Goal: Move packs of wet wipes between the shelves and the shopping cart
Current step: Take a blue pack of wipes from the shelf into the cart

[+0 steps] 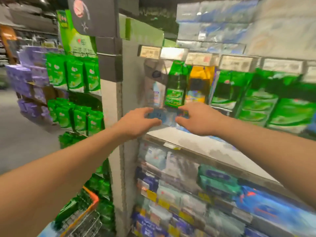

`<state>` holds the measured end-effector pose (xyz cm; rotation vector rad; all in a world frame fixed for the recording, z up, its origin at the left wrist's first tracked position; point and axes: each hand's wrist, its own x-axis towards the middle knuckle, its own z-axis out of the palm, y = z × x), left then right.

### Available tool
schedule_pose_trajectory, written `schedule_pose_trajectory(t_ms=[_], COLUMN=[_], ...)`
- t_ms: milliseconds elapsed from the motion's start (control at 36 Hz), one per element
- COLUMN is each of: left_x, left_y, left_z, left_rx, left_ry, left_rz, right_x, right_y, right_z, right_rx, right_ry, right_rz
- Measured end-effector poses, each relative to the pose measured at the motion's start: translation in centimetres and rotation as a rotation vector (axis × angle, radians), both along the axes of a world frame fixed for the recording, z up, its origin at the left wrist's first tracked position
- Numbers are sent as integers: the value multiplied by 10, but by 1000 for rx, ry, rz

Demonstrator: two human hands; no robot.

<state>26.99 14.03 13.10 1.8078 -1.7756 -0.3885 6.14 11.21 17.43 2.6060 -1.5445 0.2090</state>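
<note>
Blue wet wipes pack [166, 118] on shelf [196, 142], gripped between left hand [136, 123] and right hand [199, 120], fingers curled round its ends

A supermarket aisle is showing itself: price labels [236, 63] are lining the shelf edge [213, 161], green packs [75, 76] are filling an end display, a wire shopping cart [85, 219] is standing below.

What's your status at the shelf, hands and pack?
Left hand and right hand both gripping the ends of a blue wipes pack at the shelf edge. Tall green pack stands right behind it. Cart down at lower left.
</note>
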Motion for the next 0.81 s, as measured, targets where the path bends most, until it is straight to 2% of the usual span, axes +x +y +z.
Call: schedule_pose_trajectory(t_ms=[389, 806], left_x=[-217, -375], left_y=[-25, -62], left_z=[-14, -66], left_rx=[69, 213], left_ry=[3, -56], left_rz=[-267, -608], right_x=[-242, -395], right_y=[31, 67], right_z=[-40, -87], right_rx=[94, 216], right_ry=[-73, -194], right_rz=[-335, -686])
